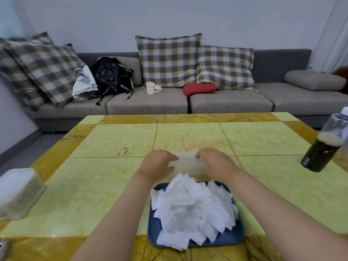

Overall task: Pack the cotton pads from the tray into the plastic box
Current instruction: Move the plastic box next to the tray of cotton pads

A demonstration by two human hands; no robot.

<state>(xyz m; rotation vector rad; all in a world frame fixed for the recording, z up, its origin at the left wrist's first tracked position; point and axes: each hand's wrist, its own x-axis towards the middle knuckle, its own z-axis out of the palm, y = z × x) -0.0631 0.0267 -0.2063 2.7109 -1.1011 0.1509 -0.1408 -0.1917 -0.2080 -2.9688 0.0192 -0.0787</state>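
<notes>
Landmark: the blue tray (228,240) at the table's near edge. Far to its left stands a white tissue box (18,191). Just beyond the tray, the left hand (158,163) grips the translucent plastic box (188,162) at its left end, fingers curled around it. Cotton pads (190,208) lie heaped in the tray. The right hand (214,162) clasps the box's right end. Far right stands a dark bottle (320,147).

Bare table (105,178) left — bottle (320,147) right, tissue box (17,193) left edge.

Yellow tiled table (105,185) bears tray (233,240), plastic box (188,163), bottle (320,147).
</notes>
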